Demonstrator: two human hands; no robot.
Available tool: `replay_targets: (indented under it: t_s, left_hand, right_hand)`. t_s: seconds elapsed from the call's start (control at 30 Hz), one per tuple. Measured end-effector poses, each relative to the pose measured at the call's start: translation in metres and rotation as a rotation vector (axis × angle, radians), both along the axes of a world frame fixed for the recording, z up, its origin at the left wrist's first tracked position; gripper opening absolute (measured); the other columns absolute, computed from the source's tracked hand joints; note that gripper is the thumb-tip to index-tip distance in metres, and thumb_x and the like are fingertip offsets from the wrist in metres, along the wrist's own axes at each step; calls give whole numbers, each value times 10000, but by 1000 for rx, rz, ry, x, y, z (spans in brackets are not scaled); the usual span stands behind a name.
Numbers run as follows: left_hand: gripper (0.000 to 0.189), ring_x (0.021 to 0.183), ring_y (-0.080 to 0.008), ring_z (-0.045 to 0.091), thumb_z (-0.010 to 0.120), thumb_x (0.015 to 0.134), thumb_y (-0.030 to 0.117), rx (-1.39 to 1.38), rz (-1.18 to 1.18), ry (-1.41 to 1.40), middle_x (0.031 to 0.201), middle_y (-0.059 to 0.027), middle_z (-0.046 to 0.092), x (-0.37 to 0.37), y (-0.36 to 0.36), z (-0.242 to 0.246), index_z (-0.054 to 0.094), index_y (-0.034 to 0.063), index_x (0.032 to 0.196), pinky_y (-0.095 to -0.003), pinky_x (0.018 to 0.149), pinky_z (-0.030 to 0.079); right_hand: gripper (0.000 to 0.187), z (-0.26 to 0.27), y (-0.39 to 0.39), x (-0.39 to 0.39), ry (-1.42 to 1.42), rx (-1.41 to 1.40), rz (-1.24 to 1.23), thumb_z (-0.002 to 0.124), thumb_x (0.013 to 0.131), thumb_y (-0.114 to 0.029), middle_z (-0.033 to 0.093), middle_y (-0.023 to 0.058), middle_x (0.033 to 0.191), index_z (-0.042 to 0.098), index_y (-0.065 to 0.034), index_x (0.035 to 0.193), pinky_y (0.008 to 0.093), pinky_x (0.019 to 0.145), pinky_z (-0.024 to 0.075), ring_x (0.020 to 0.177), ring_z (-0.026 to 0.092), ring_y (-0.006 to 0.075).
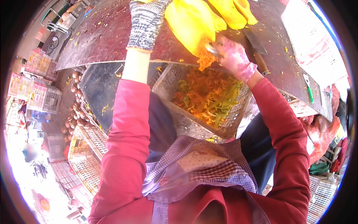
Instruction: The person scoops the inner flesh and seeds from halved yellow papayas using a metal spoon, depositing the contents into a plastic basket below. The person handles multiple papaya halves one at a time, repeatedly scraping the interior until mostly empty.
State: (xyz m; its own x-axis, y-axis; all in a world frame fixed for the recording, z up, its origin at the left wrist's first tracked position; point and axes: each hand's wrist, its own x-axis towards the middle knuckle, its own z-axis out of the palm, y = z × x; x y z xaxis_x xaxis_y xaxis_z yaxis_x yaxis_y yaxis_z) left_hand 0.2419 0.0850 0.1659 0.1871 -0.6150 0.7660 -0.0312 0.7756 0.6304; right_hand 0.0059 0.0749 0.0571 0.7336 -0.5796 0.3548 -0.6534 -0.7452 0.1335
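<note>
At the top edge, my left hand (149,19) wears a grey-and-white knit glove. It is beside a peeled yellow squash (190,25), and its fingertips are cut off by the frame, so its grip is hidden. My right hand (235,56), in a blurred pink patterned glove, grips a metal scraping tool (212,49) at the squash's near end. Stringy orange pulp (205,60) hangs there over the table edge. Below, a plastic crate (193,119) stands between my knees with orange pulp and green-yellow peelings (209,98) in it.
More yellow squash pieces (230,14) lie on the dark red table (106,33). Right of my right hand is a cleaver (258,50) with a wooden handle. A green-handled peeler (309,88) lies farther right. Stacked crates (42,93) and round brown produce (77,114) are at left.
</note>
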Motion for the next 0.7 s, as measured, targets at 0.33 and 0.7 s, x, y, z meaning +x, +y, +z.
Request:
replay_targets:
  t_s: [0.33,0.7]
  left_hand:
    - [362,938,-193,647,758,794,2,28,108,-125,1075,-80,680,-10,-2,0,631,0,1133,-307,826,548]
    - [384,938,-185,638,770,790,15,-13,-38,-50,1062,-64,678,-16,-5,9,626,1,1146,-299,844,531]
  right_hand:
    - [305,-26,-20,17,-81,-46,-45,647,764,-49,658,160,810,566,-26,1057,429,700,537,797,666,341]
    - [243,-3,-17,5,-55,-152,186,618,810,-85,655,154,846,604,-28,1045,408,704,543,828,667,298]
